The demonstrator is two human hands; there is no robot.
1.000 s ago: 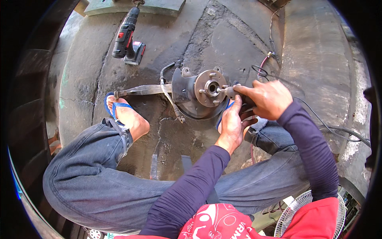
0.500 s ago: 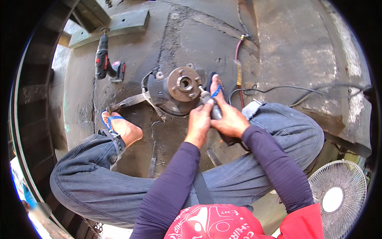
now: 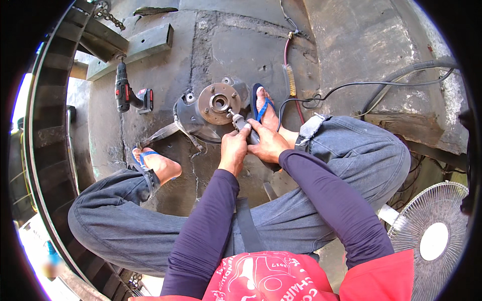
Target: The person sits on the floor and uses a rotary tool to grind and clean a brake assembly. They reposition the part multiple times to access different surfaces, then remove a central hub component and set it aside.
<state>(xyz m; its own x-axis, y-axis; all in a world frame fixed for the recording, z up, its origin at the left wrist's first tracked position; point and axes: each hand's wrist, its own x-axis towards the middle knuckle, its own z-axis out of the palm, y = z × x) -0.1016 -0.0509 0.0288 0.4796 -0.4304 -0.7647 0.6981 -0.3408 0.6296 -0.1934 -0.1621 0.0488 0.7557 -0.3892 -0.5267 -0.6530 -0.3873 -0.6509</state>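
Observation:
My left hand (image 3: 234, 150) and my right hand (image 3: 270, 144) are both closed around the grey body of a die grinder (image 3: 240, 122), the left nearer its front end. Its narrow tip reaches the lower right part of a wheel hub's round flange (image 3: 207, 106), close to the centre bore. Whether the tip touches the metal I cannot tell. Studs stand around the flange, and a dark dust shield (image 3: 187, 116) lies behind it on the concrete floor. My palms hide the grinder's rear part.
My sandaled feet (image 3: 156, 165) stand either side of the hub. A cordless drill (image 3: 123, 90) lies at left beside a metal beam (image 3: 145, 47). A black cable (image 3: 346, 86) and a red hose (image 3: 286, 52) run at right. A fan (image 3: 427, 236) stands at lower right.
The grinder's tip has gone from the flange's right edge to nearer the centre bore, with both hands following. The view has shifted slightly.

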